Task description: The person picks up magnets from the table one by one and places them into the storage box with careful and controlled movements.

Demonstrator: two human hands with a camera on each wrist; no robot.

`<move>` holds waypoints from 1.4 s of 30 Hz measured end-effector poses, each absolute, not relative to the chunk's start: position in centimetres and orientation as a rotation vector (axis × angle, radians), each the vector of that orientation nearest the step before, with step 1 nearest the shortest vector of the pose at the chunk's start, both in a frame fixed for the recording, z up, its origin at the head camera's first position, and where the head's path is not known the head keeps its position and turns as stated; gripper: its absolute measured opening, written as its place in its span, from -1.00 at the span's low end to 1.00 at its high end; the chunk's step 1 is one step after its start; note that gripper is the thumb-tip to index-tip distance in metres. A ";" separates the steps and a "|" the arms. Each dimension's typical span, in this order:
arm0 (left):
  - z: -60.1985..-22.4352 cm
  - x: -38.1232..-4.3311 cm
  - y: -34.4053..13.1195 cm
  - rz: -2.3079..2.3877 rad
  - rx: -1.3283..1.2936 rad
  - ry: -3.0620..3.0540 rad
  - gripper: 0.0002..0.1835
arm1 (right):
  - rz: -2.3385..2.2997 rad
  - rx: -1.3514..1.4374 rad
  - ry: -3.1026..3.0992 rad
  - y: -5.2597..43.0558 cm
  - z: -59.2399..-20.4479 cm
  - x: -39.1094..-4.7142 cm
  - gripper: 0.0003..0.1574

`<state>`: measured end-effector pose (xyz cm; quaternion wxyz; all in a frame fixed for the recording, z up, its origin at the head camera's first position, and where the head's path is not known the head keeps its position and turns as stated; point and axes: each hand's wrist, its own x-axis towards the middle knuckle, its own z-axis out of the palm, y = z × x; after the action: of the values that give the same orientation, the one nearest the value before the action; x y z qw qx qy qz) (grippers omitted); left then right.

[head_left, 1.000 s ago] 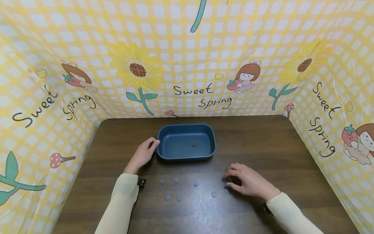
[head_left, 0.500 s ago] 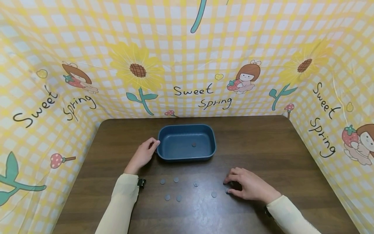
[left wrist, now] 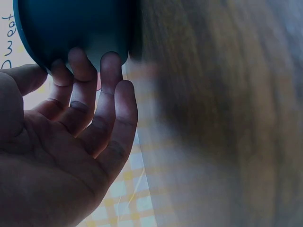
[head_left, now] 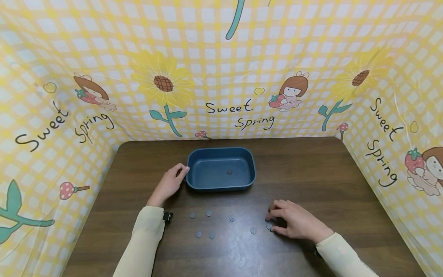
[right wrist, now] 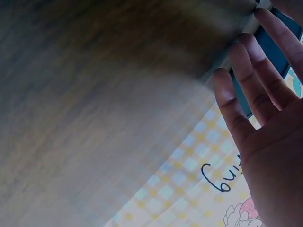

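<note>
A blue rectangular tub (head_left: 221, 184) with rounded corners stands on the table, a small dark coin (head_left: 229, 171) on its floor. At its left end my left hand (head_left: 169, 184) grips the rim; in the left wrist view, the thumb (left wrist: 31, 78) is at the edge and the curled fingertips (left wrist: 111, 61) lie against the outer wall. My right hand (head_left: 297, 221) hovers low at the right of the coins, thumb and forefinger apart. The thumb tip touches or nearly touches a grey coin (head_left: 269, 227). A dark spot under the forefinger is too small to identify.
Several more grey coins lie loose in front of the tub, among them a coin (head_left: 253, 231) left of my right hand and a coin (head_left: 192, 215) near my left wrist. Checked yellow cloth (head_left: 221, 57) walls the brown table (head_left: 311, 165) at the back and sides.
My right hand has come down slightly toward the near side, its thumb now beside the rightmost coin. The left hand and the tub have stayed in place.
</note>
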<state>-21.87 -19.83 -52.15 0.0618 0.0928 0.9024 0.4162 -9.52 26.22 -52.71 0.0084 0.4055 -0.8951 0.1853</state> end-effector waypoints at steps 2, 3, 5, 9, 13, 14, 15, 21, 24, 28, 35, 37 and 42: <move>-52.2 -21.8 -19.9 1.262 0.288 2.729 -0.60 | 0.569 1.272 -2.792 26.2 -52.7 -9.5 -0.68; -52.2 -21.8 -19.9 1.262 0.295 2.730 -0.60 | 0.566 1.272 -2.793 26.2 -52.7 -9.5 -0.68; -52.2 -21.8 -19.9 1.269 0.293 2.731 -0.60 | 0.562 1.271 -2.801 26.3 -52.7 -9.5 -0.69; -52.3 -21.7 -19.8 1.279 0.289 2.723 -0.59 | 0.545 1.278 -2.819 26.3 -52.6 -9.6 -0.72; -52.2 -21.7 -19.8 1.286 0.282 2.704 -0.59 | 0.534 1.302 -2.798 26.3 -52.7 -9.6 -0.74; -52.2 -21.7 -19.8 1.286 0.283 2.703 -0.58 | 0.534 1.308 -2.787 26.3 -52.7 -9.7 -0.74; -52.2 -21.7 -19.8 1.285 0.283 2.704 -0.58 | 0.533 1.314 -2.773 26.3 -52.8 -9.7 -0.75; -52.3 -21.8 -19.8 1.275 0.296 2.724 -0.57 | 0.550 1.334 -2.722 26.4 -52.9 -9.8 -0.76; -52.3 -21.8 -19.8 1.279 0.294 2.724 -0.57 | 0.559 1.343 -2.712 26.3 -53.0 -9.8 -0.77; -52.3 -21.8 -19.8 1.285 0.295 2.719 -0.58 | 0.552 1.346 -2.704 26.3 -53.1 -9.8 -0.77; -52.4 -21.7 -19.7 1.290 0.291 2.714 -0.59 | 0.546 1.340 -2.712 26.1 -53.1 -9.8 -0.73; -52.4 -21.7 -19.7 1.283 0.294 2.715 -0.58 | 0.548 1.340 -2.709 26.1 -53.0 -9.8 -0.72; -52.6 -21.9 -19.8 1.281 0.285 2.716 -0.57 | 0.570 1.343 -2.703 25.9 -53.1 -9.8 -0.70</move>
<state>-21.89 -19.81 -52.56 0.0628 0.0943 0.8986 0.4238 -9.84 25.94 -53.07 0.0350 0.4371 -0.8794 0.1853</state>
